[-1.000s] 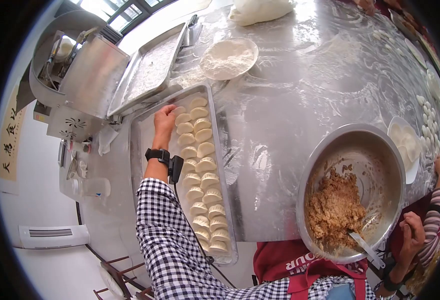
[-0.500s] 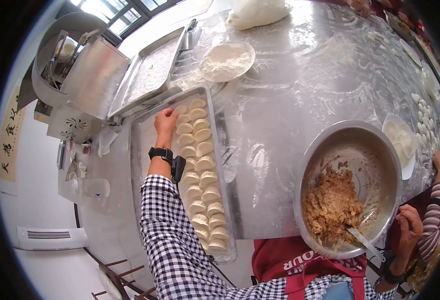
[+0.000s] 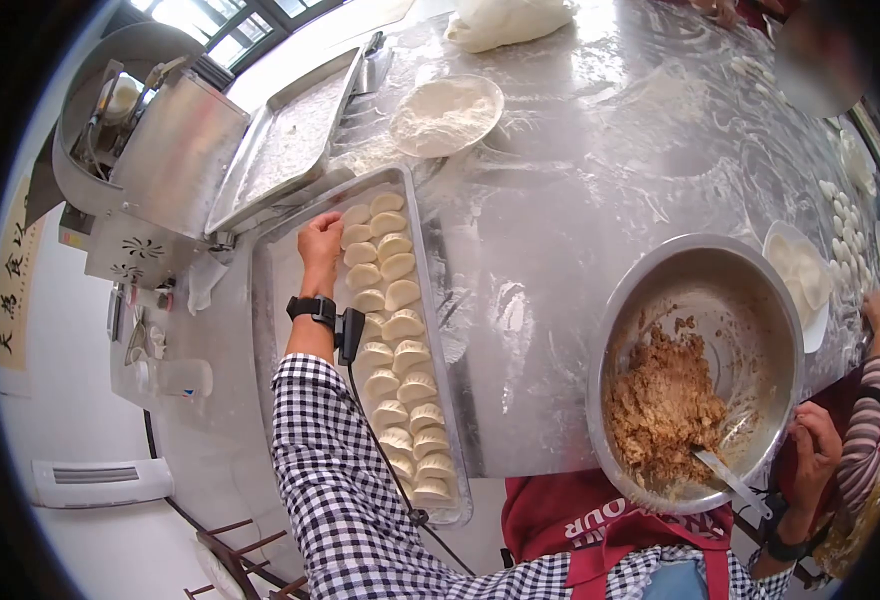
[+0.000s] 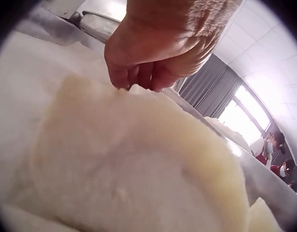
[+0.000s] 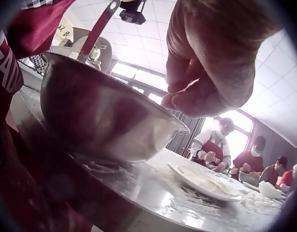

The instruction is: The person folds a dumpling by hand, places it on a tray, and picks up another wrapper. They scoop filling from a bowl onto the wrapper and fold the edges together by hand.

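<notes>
My left hand (image 3: 320, 242) is at the far end of a metal tray (image 3: 435, 330), beside the last dumpling (image 3: 356, 214) of the left row. In the left wrist view its fingers are bunched and pinch at a pale dough edge; the fingertips are partly hidden by a large dumpling (image 4: 138, 159) close to the camera. Two rows of folded dumplings run along the tray. My right hand (image 3: 816, 445) hangs loosely curled next to the rim of a steel bowl (image 3: 760, 290); nothing shows between its fingers in the right wrist view. Brown filling (image 3: 665, 405) and a spoon-like metal handle (image 3: 735, 485) are in the bowl.
A plate of flour (image 3: 447, 115), a floured tray (image 3: 285, 140) and a lump of dough (image 3: 510, 22) lie beyond. Wrappers rest on a white plate (image 3: 800, 280) at right, near small dough pieces (image 3: 845, 235). A steel machine (image 3: 165, 150) stands at left. Other people work across the table.
My left hand has drawn slightly left, so the last dumpling shows more fully. My right hand stays beside the bowl. The head view has shifted a little.
</notes>
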